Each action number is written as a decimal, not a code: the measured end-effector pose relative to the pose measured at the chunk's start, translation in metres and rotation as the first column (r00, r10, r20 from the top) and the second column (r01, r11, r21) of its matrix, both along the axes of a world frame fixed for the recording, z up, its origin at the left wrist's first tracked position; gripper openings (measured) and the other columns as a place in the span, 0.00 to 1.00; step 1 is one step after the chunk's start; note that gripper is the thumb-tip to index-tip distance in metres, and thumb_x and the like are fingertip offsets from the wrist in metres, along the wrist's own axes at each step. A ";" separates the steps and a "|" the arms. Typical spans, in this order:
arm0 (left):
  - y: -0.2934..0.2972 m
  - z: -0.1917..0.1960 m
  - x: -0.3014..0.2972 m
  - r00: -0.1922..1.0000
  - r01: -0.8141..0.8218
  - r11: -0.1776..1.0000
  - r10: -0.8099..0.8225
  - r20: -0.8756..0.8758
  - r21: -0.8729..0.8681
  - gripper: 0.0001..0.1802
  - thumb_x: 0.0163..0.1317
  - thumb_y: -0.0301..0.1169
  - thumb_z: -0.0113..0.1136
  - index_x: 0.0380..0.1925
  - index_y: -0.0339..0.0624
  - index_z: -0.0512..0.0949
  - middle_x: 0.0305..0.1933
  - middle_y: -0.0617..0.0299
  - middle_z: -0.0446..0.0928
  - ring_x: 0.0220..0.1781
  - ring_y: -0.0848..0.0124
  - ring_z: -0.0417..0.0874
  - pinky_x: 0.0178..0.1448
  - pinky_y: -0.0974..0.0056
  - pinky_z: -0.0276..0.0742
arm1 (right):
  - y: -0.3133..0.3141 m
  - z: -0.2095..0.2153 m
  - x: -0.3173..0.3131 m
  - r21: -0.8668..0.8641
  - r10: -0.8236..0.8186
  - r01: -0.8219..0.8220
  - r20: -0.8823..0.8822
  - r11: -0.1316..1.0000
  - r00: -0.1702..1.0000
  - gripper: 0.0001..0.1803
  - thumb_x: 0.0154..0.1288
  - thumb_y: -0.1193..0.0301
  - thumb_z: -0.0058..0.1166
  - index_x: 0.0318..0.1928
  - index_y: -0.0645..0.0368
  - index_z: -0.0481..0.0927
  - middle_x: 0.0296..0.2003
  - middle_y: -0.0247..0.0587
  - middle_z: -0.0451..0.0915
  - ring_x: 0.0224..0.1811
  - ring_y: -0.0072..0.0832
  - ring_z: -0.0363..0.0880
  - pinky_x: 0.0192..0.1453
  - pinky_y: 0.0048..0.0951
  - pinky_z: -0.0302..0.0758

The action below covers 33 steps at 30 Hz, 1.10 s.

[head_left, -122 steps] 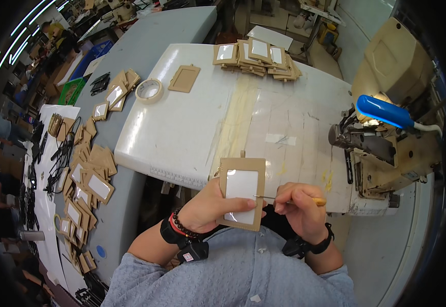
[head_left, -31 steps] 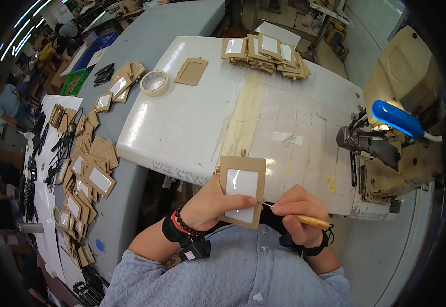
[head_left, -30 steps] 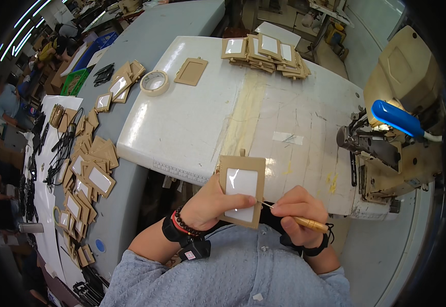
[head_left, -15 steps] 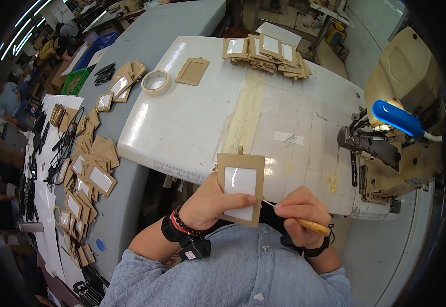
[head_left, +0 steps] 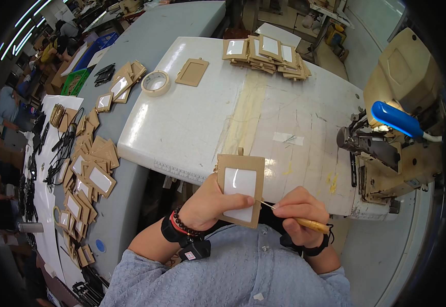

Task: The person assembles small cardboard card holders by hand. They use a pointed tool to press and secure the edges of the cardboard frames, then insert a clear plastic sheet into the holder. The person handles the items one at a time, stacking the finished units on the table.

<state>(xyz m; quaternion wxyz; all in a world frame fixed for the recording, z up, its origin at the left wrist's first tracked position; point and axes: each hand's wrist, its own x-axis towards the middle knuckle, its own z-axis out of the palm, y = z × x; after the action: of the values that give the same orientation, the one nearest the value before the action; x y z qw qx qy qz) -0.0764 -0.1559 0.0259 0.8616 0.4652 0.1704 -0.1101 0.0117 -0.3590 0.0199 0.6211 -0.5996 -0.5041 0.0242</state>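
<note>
Left hand (head_left: 208,203) grasping a flat, tan, leather-look rectangular card holder (head_left: 240,185), upright just in front of the shirt, over the near edge of the table; thumb laid across the glossy window with white behind it, the other fingers hidden behind; a small tab pokes up from its top edge.

And the right hand (head_left: 302,210), fingers pinched round a slender tool with a smooth, rounded wooden handle (head_left: 313,225); its thin metal shaft runs to the holder's right edge, but the very tip is too fine to make out, so touching or just short, I cannot tell!

Beyond, the smooth white worktable (head_left: 182,123) bears a stacked pile of tan holders (head_left: 266,53), lower ones mostly covered; at right, the beige metal sewing machine (head_left: 399,77) fades into the dark rim.
</note>
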 end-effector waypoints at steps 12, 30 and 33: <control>-0.001 -0.003 -0.001 0.999 -0.047 0.997 0.046 0.026 0.059 0.25 0.53 0.23 0.65 0.53 0.37 0.72 0.46 0.61 0.78 0.49 0.72 0.79 0.54 0.64 0.75 | 0.001 0.010 -0.004 -0.096 -0.069 0.089 0.195 0.991 0.978 0.09 0.57 0.77 0.62 0.39 0.64 0.83 0.34 0.45 0.81 0.31 0.33 0.79 0.33 0.26 0.75; -0.016 -0.013 0.000 0.925 0.004 0.848 0.199 0.325 -0.530 0.26 0.67 0.33 0.50 0.62 0.36 0.59 0.60 0.56 0.67 0.60 0.71 0.69 0.65 0.62 0.64 | 0.013 0.001 -0.004 0.020 -0.332 0.350 0.372 0.937 0.867 0.13 0.53 0.85 0.59 0.41 0.68 0.81 0.36 0.49 0.80 0.32 0.37 0.79 0.35 0.30 0.77; -0.011 -0.010 0.005 0.951 0.066 0.895 0.077 0.299 -0.441 0.32 0.67 0.33 0.51 0.68 0.37 0.54 0.62 0.57 0.66 0.64 0.70 0.68 0.67 0.62 0.63 | 0.007 0.004 -0.003 0.017 -0.307 0.326 0.385 0.945 0.870 0.12 0.54 0.84 0.59 0.41 0.67 0.81 0.36 0.49 0.80 0.32 0.37 0.79 0.36 0.30 0.78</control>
<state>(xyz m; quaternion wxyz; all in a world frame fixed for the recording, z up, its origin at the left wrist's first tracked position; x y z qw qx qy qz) -0.0719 -0.1673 0.0159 0.9614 0.2663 0.0050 -0.0696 0.0090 -0.3517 0.0237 0.4916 -0.6820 -0.5096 -0.1829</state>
